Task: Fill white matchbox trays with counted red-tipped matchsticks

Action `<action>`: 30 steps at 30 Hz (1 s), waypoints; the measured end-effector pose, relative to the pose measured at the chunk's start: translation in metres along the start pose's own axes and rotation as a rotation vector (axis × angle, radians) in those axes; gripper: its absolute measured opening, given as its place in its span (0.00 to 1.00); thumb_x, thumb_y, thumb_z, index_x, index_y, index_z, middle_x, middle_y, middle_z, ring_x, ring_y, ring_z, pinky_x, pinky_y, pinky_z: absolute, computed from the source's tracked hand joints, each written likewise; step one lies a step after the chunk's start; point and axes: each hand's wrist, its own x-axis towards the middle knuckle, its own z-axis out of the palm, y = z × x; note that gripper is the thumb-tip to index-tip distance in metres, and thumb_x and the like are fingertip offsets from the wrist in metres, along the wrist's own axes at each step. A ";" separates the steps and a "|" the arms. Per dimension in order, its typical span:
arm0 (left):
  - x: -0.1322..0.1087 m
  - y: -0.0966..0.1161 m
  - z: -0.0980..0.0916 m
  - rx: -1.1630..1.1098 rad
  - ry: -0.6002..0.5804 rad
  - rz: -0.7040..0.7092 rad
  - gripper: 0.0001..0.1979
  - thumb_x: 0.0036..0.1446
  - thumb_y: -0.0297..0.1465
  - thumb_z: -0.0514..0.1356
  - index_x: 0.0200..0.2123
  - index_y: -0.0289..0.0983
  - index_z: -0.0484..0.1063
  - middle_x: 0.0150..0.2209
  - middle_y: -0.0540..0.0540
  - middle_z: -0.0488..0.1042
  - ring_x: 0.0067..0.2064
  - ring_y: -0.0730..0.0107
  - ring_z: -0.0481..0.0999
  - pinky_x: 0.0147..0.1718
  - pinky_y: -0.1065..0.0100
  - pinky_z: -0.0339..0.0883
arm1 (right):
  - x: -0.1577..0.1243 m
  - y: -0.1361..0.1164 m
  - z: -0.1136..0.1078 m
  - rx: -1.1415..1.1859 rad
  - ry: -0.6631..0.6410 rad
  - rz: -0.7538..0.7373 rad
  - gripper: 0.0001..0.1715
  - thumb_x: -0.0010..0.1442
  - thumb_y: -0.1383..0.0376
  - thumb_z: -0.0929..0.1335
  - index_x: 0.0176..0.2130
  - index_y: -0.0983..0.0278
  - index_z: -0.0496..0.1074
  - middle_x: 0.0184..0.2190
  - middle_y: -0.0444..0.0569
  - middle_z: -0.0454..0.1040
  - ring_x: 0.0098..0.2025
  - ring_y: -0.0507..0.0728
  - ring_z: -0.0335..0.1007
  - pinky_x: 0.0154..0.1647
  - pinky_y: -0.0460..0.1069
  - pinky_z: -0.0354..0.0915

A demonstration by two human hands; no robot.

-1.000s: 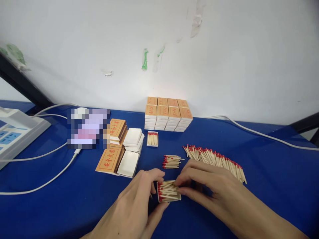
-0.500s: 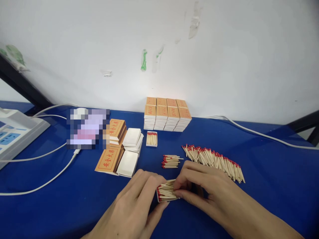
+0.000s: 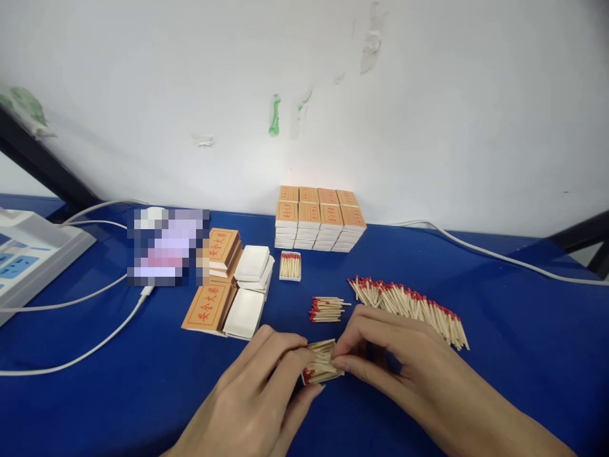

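My left hand [image 3: 266,387] is closed around a small white matchbox tray [image 3: 327,381], with its forefinger reaching over the rim onto the matches. Wooden matches [image 3: 321,360] with red heads fill that tray, heads mostly to the left and partly covered by my fingers. At the tray's right end, the thumb and forefinger of my right hand [image 3: 394,358] are pinched together on the tail ends of the matches; the exact contact is hidden. Just beyond the tray lies a small group of loose matches [image 3: 327,309]. A long pile of matches [image 3: 409,301] spreads behind my right hand.
A filled tray [image 3: 290,266] stands before stacked orange matchboxes [image 3: 320,216] near the wall. To the left are white trays [image 3: 243,313] and orange matchbox sleeves [image 3: 209,306]. Farther left are a blurred-out phone [image 3: 166,244], a white cable [image 3: 109,348] and a power strip [image 3: 42,247].
My left forefinger has moved right, farther over the matches, covering more of the red heads. The held tray has turned slightly. My right hand stays pinched at its right end.
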 end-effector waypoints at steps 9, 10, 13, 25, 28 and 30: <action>0.002 0.002 -0.004 0.040 0.011 0.018 0.19 0.78 0.22 0.61 0.68 0.32 0.70 0.52 0.39 0.86 0.48 0.58 0.87 0.50 0.62 0.87 | 0.003 -0.004 -0.002 0.099 -0.030 0.046 0.11 0.79 0.56 0.71 0.43 0.51 0.84 0.44 0.39 0.83 0.45 0.53 0.79 0.47 0.48 0.69; 0.001 0.002 -0.004 0.060 0.015 0.031 0.19 0.79 0.23 0.60 0.69 0.30 0.69 0.53 0.38 0.86 0.49 0.58 0.89 0.51 0.63 0.87 | 0.003 -0.004 -0.003 0.094 -0.026 0.054 0.11 0.79 0.55 0.71 0.43 0.51 0.84 0.44 0.39 0.83 0.44 0.53 0.80 0.46 0.48 0.69; -0.001 -0.001 -0.005 0.144 0.023 0.090 0.19 0.82 0.25 0.57 0.70 0.27 0.68 0.57 0.35 0.87 0.59 0.57 0.89 0.57 0.65 0.85 | 0.002 -0.003 -0.005 0.072 -0.041 0.062 0.10 0.78 0.56 0.71 0.43 0.51 0.84 0.44 0.39 0.84 0.44 0.53 0.80 0.45 0.48 0.70; 0.003 0.002 -0.011 0.281 -0.024 0.255 0.18 0.84 0.22 0.50 0.68 0.19 0.71 0.62 0.33 0.84 0.66 0.50 0.82 0.62 0.60 0.81 | 0.005 -0.003 0.000 0.090 -0.062 0.110 0.07 0.72 0.64 0.74 0.39 0.55 0.82 0.37 0.39 0.82 0.34 0.51 0.74 0.35 0.47 0.67; 0.001 0.002 -0.011 0.276 -0.015 0.241 0.19 0.84 0.23 0.51 0.68 0.20 0.71 0.63 0.35 0.84 0.65 0.51 0.83 0.61 0.60 0.82 | 0.002 -0.002 0.000 0.082 -0.062 0.117 0.08 0.76 0.60 0.72 0.41 0.54 0.81 0.39 0.39 0.82 0.37 0.52 0.75 0.37 0.48 0.68; -0.001 0.002 -0.010 0.298 -0.013 0.231 0.18 0.83 0.22 0.53 0.69 0.22 0.70 0.64 0.36 0.83 0.64 0.52 0.85 0.60 0.61 0.83 | 0.000 -0.002 -0.001 0.083 -0.072 0.130 0.08 0.77 0.57 0.72 0.42 0.53 0.81 0.41 0.39 0.82 0.38 0.52 0.76 0.38 0.48 0.69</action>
